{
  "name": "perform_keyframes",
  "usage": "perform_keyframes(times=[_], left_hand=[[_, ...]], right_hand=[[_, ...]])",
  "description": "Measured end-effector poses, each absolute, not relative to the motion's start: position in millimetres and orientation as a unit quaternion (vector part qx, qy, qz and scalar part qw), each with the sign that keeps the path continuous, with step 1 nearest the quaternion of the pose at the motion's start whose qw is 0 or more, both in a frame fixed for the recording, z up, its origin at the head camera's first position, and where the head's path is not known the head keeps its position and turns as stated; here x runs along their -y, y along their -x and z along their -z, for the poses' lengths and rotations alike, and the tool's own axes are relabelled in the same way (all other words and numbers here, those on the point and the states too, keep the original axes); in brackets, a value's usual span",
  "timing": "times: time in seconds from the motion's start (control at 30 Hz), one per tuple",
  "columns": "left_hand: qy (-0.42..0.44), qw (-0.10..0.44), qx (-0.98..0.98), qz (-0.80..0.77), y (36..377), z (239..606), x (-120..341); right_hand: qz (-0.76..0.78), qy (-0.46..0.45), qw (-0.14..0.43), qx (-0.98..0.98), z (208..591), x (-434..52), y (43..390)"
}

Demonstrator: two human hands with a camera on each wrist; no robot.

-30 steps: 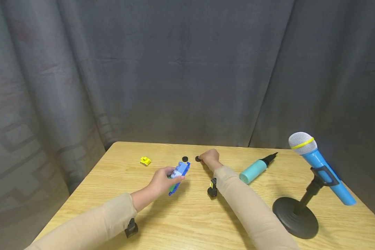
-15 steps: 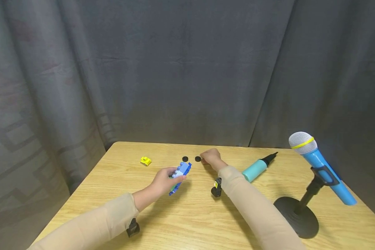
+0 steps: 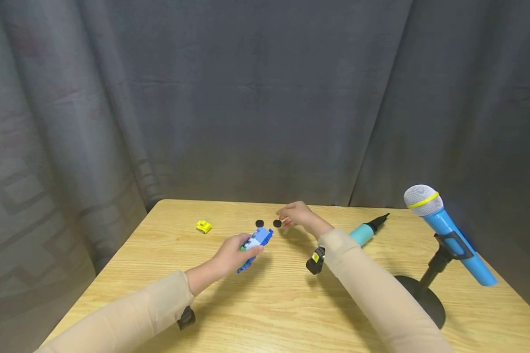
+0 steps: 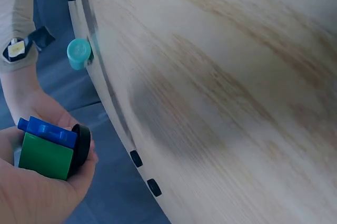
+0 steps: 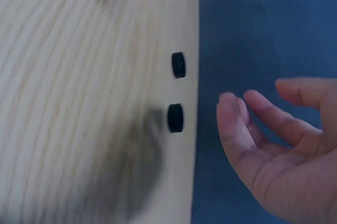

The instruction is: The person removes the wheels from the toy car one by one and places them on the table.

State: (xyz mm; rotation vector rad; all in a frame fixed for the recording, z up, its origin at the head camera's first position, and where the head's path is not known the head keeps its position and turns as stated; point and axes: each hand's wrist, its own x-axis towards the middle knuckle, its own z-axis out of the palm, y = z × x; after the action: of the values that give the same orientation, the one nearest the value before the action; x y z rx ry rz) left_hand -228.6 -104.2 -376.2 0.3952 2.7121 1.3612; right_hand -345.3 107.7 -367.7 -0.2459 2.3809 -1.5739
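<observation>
- The left hand (image 3: 231, 252) holds a brick model (image 3: 255, 245) of blue and green bricks, with the fingers curled round it, above the desk (image 3: 265, 304).
- In the left wrist view a black wheel (image 4: 81, 145) is seen on the end of the model (image 4: 47, 147), inside the palm (image 4: 37, 192).
- The right hand (image 3: 297, 215) is above the desk with relaxed, slightly bent fingers, and it holds nothing; the right wrist view shows its fingers (image 5: 237, 124) apart from the discs.
- Two black discs (image 3: 277, 223) (image 3: 259, 223) lie on the desk beyond the model; the one nearer to the right hand is just beside its fingertips, not touching.
- A small yellow piece (image 3: 203, 226) lies left of the discs, well apart from them.
- A teal pump (image 3: 365, 231) lies right of the discs, behind the right sleeve.
- A blue microphone (image 3: 446, 230) leans in a black stand (image 3: 424, 294), further right of the pump.
</observation>
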Motion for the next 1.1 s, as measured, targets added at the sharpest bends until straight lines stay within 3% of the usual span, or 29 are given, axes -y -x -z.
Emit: perform_keyframes(times=[0.3,0.53,0.9,1.1], left_hand=[[-0.171,0.027,-0.896,-0.409,230.2,375.3,104.6],[-0.203,0.014,-0.895,-0.398,228.8,371.9,104.5],[-0.237,0.020,-0.891,-0.386,228.5,369.1,103.2],[-0.198,0.020,-0.896,-0.398,234.0,369.3,102.6]], right_hand=[[0.542,0.187,0.244,-0.782,346.8,-110.7,317.9],[0.563,0.229,0.288,-0.740,345.6,-107.6,304.5],[0.565,0.228,0.286,-0.740,341.4,-108.1,294.1],[0.577,0.203,0.280,-0.740,336.0,-109.9,290.5]])
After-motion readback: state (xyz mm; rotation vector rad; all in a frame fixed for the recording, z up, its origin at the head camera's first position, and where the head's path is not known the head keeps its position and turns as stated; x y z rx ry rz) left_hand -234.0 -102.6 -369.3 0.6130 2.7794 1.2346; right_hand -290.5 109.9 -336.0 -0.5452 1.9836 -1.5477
